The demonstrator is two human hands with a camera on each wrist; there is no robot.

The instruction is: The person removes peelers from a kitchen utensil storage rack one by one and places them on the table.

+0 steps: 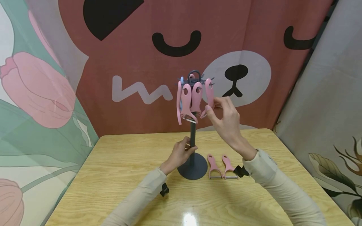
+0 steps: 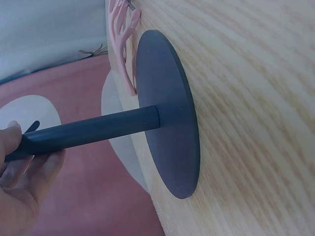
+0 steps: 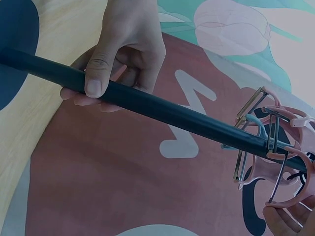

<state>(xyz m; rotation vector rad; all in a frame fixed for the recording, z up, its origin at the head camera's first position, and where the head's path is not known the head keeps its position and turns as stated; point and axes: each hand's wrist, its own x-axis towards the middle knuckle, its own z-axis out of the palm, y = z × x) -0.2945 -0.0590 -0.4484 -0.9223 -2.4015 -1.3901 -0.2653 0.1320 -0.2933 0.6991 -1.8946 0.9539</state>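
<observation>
A dark stand (image 1: pixel 193 133) with a round base stands upright on the table. My left hand (image 1: pixel 178 154) grips its pole low down; the left wrist view shows fingers (image 2: pixel 47 172) wrapped about the pole. Several pink peelers (image 1: pixel 185 98) hang from hooks at the stand's top, and a light blue peeler (image 3: pixel 258 124) hangs among them. On the right side of the hook ring, my right hand (image 1: pixel 227 122) pinches a pink peeler (image 1: pixel 209 91) between thumb and fingers, its handle hole at a hook. Whether the hook bears its weight I cannot tell.
Two pink peelers (image 1: pixel 214 166) lie side by side on the wooden table (image 1: pixel 127 188), just right of the stand's base (image 1: pixel 195 173). Behind the table hangs a curtain (image 1: pixel 135 119) with a bear face. More printed cloth hangs at both sides.
</observation>
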